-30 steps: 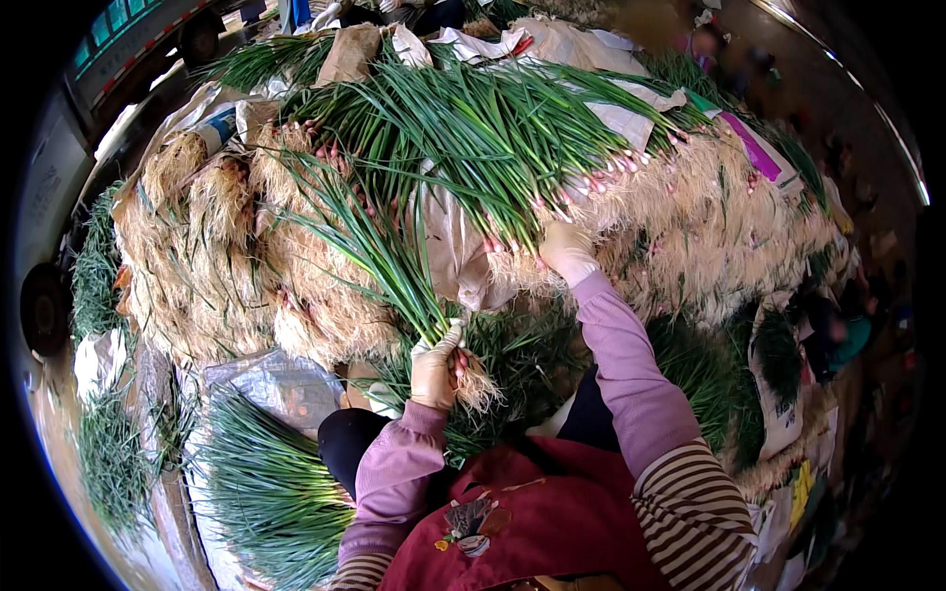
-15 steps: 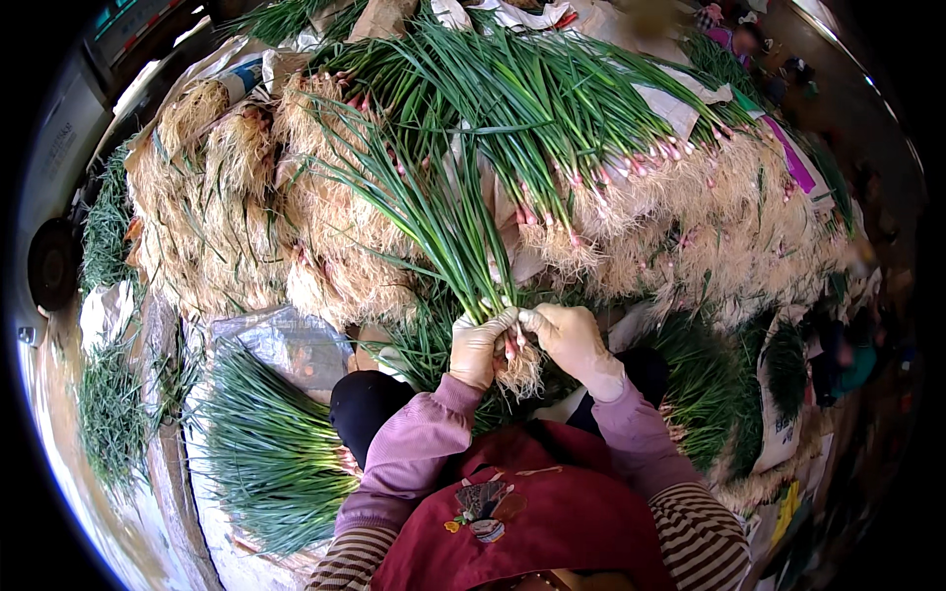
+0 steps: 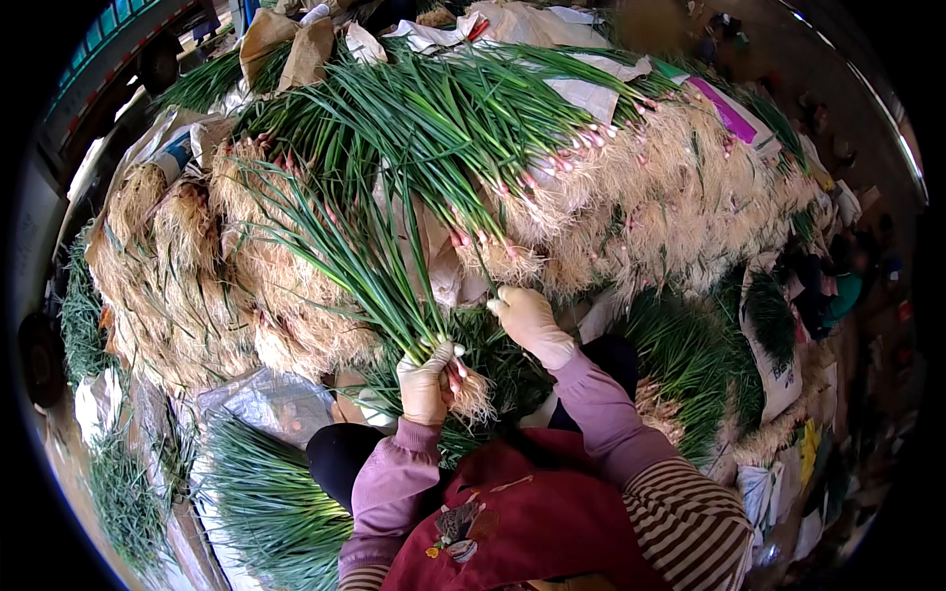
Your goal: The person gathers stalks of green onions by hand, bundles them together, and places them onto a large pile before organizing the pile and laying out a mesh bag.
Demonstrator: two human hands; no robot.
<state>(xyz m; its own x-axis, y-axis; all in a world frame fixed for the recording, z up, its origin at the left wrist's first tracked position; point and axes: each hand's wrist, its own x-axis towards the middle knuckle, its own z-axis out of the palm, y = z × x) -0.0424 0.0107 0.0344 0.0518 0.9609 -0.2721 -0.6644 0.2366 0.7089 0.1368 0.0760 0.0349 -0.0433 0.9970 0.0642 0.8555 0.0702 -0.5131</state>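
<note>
A bunch of spring onions [image 3: 392, 286] is gripped near the bulbs by my gloved left hand [image 3: 427, 384]. Its long green leaves point up and to the left, while pinkish bulbs and pale stringy roots [image 3: 473, 396] stick out on the right of that hand. My gloved right hand [image 3: 532, 323] is apart from the bunch, up and to its right, fingers pinched together. A thin green leaf runs upward from those fingertips. Just beyond lies a big heap of spring onions [image 3: 503, 118], with its roots [image 3: 631, 212] facing me.
More spring onions [image 3: 271, 492] lie at my lower left, beside a clear plastic sheet [image 3: 276, 404]. Another green pile [image 3: 680, 364] is to the right of my knee. Root bundles [image 3: 177, 266] are stacked at left. Loose green leaves [image 3: 123, 492] are on the ground. People are blurred at far right.
My right hand has come away from the bunch, moving up and to the right. My left hand still holds the spring onions. The whole view has shifted, so the heap appears further left.
</note>
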